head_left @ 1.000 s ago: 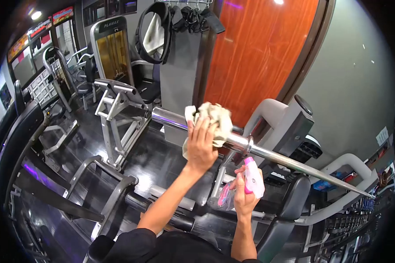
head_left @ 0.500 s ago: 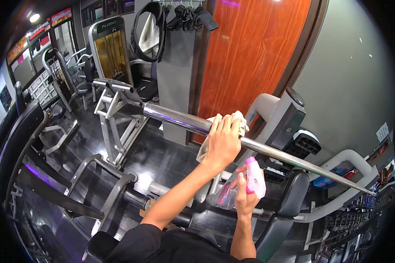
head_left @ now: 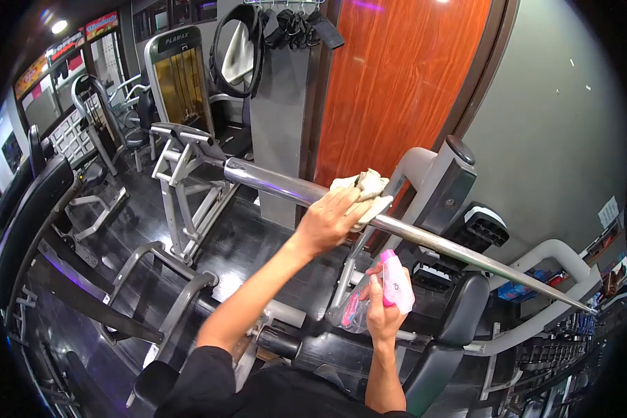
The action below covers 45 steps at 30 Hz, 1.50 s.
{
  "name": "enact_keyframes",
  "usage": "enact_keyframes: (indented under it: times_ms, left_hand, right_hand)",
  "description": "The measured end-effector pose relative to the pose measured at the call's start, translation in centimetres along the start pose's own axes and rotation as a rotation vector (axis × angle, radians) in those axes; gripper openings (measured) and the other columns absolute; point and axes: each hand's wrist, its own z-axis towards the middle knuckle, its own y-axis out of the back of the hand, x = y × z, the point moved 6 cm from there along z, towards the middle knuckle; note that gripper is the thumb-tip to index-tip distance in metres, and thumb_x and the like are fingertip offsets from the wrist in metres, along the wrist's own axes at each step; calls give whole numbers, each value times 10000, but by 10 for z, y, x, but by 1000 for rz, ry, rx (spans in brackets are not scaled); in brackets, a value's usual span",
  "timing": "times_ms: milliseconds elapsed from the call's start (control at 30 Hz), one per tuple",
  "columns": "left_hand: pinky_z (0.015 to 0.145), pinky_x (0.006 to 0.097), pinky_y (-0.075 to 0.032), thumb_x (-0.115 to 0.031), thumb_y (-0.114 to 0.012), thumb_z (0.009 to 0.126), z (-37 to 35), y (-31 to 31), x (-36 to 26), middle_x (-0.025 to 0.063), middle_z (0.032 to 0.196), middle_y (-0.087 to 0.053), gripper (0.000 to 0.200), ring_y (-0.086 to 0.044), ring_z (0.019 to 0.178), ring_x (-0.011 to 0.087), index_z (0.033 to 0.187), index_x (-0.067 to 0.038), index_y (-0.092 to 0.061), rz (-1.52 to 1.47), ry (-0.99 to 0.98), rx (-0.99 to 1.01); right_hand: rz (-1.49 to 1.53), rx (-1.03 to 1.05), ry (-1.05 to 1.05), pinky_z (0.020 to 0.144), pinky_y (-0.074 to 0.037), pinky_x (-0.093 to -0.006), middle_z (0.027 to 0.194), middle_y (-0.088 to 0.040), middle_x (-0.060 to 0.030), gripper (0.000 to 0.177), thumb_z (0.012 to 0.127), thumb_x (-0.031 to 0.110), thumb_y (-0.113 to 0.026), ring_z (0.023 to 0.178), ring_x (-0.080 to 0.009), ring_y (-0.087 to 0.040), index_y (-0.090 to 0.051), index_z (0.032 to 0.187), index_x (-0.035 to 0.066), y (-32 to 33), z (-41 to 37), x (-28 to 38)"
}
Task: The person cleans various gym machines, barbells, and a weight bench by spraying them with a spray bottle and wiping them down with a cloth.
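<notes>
Left hand [head_left: 327, 221] is curling its half-bent fingers over a crumpled cream fabric cloth [head_left: 364, 198] and is holding it against a long chrome metal bar [head_left: 442, 244]. The cloth is lying under and just beyond the fingers, bunching above the bar and draping over it where the thick sleeve [head_left: 275, 182] is meeting the thinner shaft. Its folds are pointing several ways, so no clear long axis is showing.

Beneath the fingers, the bar is running slantwise, its thick end pointing to the upper left and its thin end reaching down to the far right, past the hand on both sides.

Right hand [head_left: 385, 310] is closing around the neck of a clear plastic spray bottle [head_left: 355, 310] with a pink-and-white trigger head, the thumb lying along the near side. The bottle is sitting below the bar and apart from it. Its clear body is extending to the lower left of the hand, and its long axis is tilting up to the right toward the head, whose pink nozzle is pointing up toward the bar.

Farther out, a black padded cushion [head_left: 467, 310] is standing to the right of the right hand, and a reddish-brown wooden door [head_left: 397, 76] is rising beyond the bar.
</notes>
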Motion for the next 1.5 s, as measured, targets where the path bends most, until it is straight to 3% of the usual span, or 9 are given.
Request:
enact_keyframes:
  times_ms: [200, 467, 733, 1000, 1233, 1300, 1433, 1467, 1500]
  left_hand:
    - [1002, 407, -504, -94, -623, 791, -16, 25, 24, 122, 1172, -591, 404, -608, 1097, 307, 1194, -99, -604, 89, -210, 113]
    - [926, 449, -520, 74, -572, 750, -63, 108, 137, 210, 1169, -580, 405, -598, 1072, 398, 1150, 12, -579, 371, 382, -36]
    - [1184, 543, -152, 7, -527, 762, -70, 29, 58, 251, 1456, -384, 538, -286, 1401, 434, 1300, 3, -507, 146, 442, -219]
    - [1116, 473, -304, -5, -511, 810, -21, 5, -12, 206, 1250, -524, 369, -471, 1237, 379, 1170, -14, -589, -235, 334, -116]
    - [808, 272, -491, -131, -411, 1020, -70, 75, 112, 48, 1070, -596, 231, -575, 944, 97, 1194, -48, -537, -962, 1134, -784]
    - [799, 283, -486, -120, -416, 1007, -65, 120, 125, 76, 1103, -605, 266, -594, 935, 146, 1210, -2, -541, -591, 1126, -893]
    - [999, 460, -385, -35, -508, 874, -60, 90, 139, 230, 1118, -598, 278, -548, 1099, 370, 1140, 22, -565, 5, 891, -286]
    - [1067, 494, -322, -26, -523, 807, -51, 74, 120, 202, 1126, -616, 307, -530, 1162, 344, 1105, 12, -590, 425, 491, -130]
    - [1086, 494, -300, -23, -528, 773, -46, 70, 114, 186, 1138, -618, 342, -529, 1175, 330, 1108, 9, -592, 341, 534, -99]
  right_hand:
    - [11, 39, 0, 493, -484, -241, 846, -677, -117, 216, 870, -6, -602, 536, -118, -612, -583, 1078, -61, -5, -2, -1]
    - [-22, 71, 4, 510, -481, -246, 895, -628, -126, 200, 899, -4, -552, 546, -109, -568, -565, 1083, -80, -9, -1, -2]
    - [40, 90, -16, 521, -487, -249, 893, -625, -126, 203, 901, -17, -548, 547, -117, -567, -551, 1096, -72, -30, -6, -6]
    - [69, -10, -47, 508, -485, -246, 854, -669, -108, 177, 874, -7, -602, 540, -116, -607, -586, 1040, -65, -32, -8, -12]
    - [105, -35, -62, 505, -487, -244, 864, -665, -113, 189, 880, -4, -600, 545, -116, -608, -581, 1057, -66, -37, -10, -13]
    - [104, -5, -48, 503, -490, -248, 866, -666, -116, 198, 878, -1, -604, 547, -122, -609, -585, 1065, -65, -41, -9, -14]
    - [123, 25, -42, 507, -492, -248, 864, -671, -114, 213, 871, -4, -612, 550, -120, -610, -587, 1074, -66, -52, -9, -16]
    - [122, 27, -40, 507, -492, -248, 864, -671, -114, 213, 871, -4, -612, 550, -120, -610, -587, 1074, -66, -52, -9, -18]
    - [92, 64, -23, 522, -491, -259, 892, -644, -126, 231, 885, 3, -587, 548, -127, -592, -560, 1104, -67, -53, -10, -19]
